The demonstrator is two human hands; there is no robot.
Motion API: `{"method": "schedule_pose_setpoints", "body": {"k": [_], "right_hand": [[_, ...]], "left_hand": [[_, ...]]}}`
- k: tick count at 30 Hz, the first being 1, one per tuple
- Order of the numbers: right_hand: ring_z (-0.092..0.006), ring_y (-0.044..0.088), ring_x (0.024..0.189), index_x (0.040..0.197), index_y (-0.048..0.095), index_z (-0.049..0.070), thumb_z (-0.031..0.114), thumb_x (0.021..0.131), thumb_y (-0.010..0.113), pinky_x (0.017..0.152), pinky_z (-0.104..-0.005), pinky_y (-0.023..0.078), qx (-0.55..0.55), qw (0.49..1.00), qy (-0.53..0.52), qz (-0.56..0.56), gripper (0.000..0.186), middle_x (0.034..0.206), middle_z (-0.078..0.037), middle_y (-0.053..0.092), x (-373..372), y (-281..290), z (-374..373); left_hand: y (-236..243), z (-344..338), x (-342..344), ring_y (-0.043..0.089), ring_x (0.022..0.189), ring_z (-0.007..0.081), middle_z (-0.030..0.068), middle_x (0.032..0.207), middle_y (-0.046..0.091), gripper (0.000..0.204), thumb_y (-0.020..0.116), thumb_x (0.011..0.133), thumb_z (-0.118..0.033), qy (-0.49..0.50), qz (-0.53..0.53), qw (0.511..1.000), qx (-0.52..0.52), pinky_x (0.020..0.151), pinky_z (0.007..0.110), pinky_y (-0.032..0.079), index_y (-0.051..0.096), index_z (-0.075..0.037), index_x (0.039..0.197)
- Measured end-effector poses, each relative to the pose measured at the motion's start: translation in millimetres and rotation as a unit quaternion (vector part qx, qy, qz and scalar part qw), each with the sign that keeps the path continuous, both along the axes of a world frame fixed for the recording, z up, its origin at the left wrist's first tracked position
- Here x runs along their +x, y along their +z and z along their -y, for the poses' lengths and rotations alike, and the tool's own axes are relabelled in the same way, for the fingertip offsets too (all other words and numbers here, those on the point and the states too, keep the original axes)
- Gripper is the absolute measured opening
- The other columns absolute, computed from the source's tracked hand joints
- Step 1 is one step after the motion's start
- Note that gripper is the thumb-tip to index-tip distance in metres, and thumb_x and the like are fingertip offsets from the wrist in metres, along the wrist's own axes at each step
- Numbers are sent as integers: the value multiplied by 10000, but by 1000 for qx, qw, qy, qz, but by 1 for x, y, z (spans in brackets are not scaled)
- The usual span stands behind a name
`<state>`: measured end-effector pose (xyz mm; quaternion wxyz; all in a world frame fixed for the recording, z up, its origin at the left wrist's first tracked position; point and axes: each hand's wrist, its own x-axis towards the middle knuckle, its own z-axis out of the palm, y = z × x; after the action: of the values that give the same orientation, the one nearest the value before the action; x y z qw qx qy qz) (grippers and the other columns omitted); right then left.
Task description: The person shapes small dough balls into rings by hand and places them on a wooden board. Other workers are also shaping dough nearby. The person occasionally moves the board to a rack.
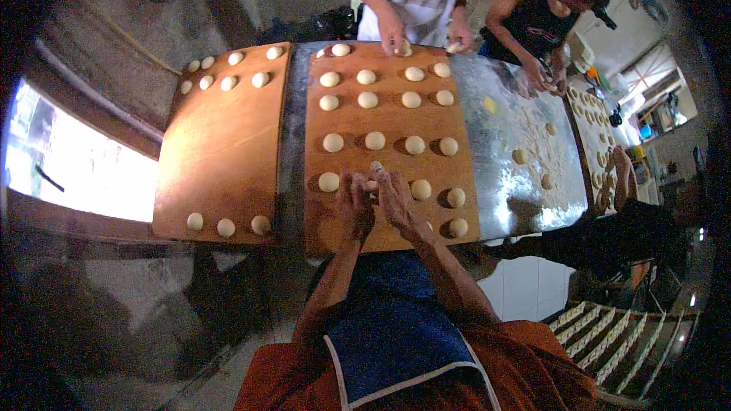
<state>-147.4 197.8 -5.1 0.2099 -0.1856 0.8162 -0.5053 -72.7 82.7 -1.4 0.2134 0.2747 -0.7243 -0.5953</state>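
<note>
My left hand [354, 207] and my right hand [397, 201] come together over the near half of a wooden board [396, 118]. Between their curled fingers shows a small pale piece of dough [371, 186], mostly covered by the fingers. White flour dusts the fingertips of my right hand. Round dough balls stand in rows on the same board: one dough ball [329, 182] lies just left of my left hand, another dough ball [421, 189] just right of my right hand. Part of one more peeks out beside my right wrist.
A second wooden board [221, 144] at left carries dough balls along its far and near edges. On the right, a floured metal tabletop [502, 175] holds a few pieces. Two people work across the table; one person's hand [393, 34] touches dough. A slatted rack [609, 342] stands lower right.
</note>
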Motion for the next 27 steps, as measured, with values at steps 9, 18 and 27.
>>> {"method": "schedule_pose_setpoints", "body": {"k": [9,18,27], "right_hand": [[-367,593,820,1251,597,-51,370,1080,422,719,-441,499,-25,876,65,-477,487,974,-254,635,24,-54,36],[-406,628,802,1139,611,-44,364,1060,439,735,-472,501,-8,968,15,-249,450,897,-238,660,54,2,51],[-388,604,722,981,645,-27,490,1055,364,668,-501,463,28,994,68,-80,594,767,-199,633,65,5,30]], "left_hand": [[-17,39,19,665,938,267,119,1046,685,320,461,1068,-307,50,-114,948,292,828,348,552,620,-40,1146],[-78,59,33,658,844,331,147,908,657,219,482,1051,-256,-120,-352,760,533,913,493,548,560,-54,1015],[-119,53,44,662,883,331,164,1020,664,243,466,1055,-260,-72,-285,956,7,864,474,549,581,-46,1072]]}}
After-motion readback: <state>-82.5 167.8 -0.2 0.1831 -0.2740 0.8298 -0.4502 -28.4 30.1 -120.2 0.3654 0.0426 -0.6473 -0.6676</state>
